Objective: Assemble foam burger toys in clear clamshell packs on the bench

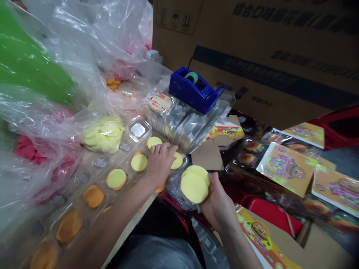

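Observation:
My right hand (pixel 217 201) grips a few thin, round yellow slices (pixel 194 189), fanned out and overlapping, to the right of a clear plastic tray. My left hand (pixel 160 164) reaches across the tray with fingers bent and slightly apart, beside a yellow slice (pixel 177 161) in one of the cups. Its fingertips are partly hidden, and I see nothing held in them. More yellow slices (pixel 139 162) lie on orange pieces in neighbouring cups. Nearer to me, cups hold only orange rounds (pixel 94 196). A heap of yellow slices (pixel 103 133) sits in an open plastic bag behind the tray.
A blue tape dispenser (pixel 193 89) stands on stacked clear plastic trays (pixel 179 119). Bags with pink pieces (pixel 29 149) and a green mass (pixel 28 56) crowd the left. Packed burger-print boxes (pixel 286 168) lie on the right, below a large carton (pixel 258 63).

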The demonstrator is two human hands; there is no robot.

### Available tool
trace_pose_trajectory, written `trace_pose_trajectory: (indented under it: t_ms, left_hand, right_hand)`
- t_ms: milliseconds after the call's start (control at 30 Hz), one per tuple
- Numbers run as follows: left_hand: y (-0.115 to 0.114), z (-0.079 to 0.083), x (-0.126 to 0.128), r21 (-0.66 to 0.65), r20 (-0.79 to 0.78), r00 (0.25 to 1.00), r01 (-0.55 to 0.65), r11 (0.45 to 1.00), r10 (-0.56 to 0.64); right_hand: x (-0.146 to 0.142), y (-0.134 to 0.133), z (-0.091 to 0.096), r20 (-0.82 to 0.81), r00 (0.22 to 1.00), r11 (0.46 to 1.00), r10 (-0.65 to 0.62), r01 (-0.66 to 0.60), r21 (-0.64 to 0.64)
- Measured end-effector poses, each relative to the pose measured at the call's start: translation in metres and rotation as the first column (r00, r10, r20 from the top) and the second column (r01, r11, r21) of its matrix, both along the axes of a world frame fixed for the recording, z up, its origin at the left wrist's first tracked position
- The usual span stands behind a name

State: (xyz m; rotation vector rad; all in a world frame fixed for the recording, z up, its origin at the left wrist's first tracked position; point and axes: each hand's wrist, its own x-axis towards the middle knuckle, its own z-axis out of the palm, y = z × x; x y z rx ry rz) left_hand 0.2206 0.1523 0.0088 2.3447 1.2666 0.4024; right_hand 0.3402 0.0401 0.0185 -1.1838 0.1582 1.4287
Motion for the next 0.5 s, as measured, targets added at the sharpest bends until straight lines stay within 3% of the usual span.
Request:
trace_pose_trajectory:
  t_ms: [67,133,233,400,500]
  left_hand:
    - [-0.012,0.01,-0.007,-0.002,0.121,0.993,-0.001,1.0,0.001]
    - [-0.028,0.022,-0.016,-0.09,0.244,0.969,0.059,0.994,-0.036]
    - [-0.051,0.033,-0.029,-0.238,0.267,0.964,0.076,0.968,-0.01]
    - [-0.061,0.026,-0.044,-0.346,0.305,0.934,-0.073,0.935,0.186]
    - [-0.056,0.013,-0.058,-0.202,0.297,0.925,-0.18,0.963,0.235]
  right_hand:
    - [-0.004,0.001,0.004,-0.026,0.999,0.999,0.027,-0.026,0.034]
    - [-0.01,0.002,0.007,-0.035,0.997,0.995,0.063,-0.06,0.084]
    - [-0.022,0.005,0.007,-0.004,0.996,0.987,0.089,-0.088,0.132]
    - [-0.033,0.007,0.0,0.12,0.992,0.997,0.027,-0.036,0.073]
    - [-0.024,0.007,-0.001,0.118,0.993,0.997,-0.015,0.005,0.082]
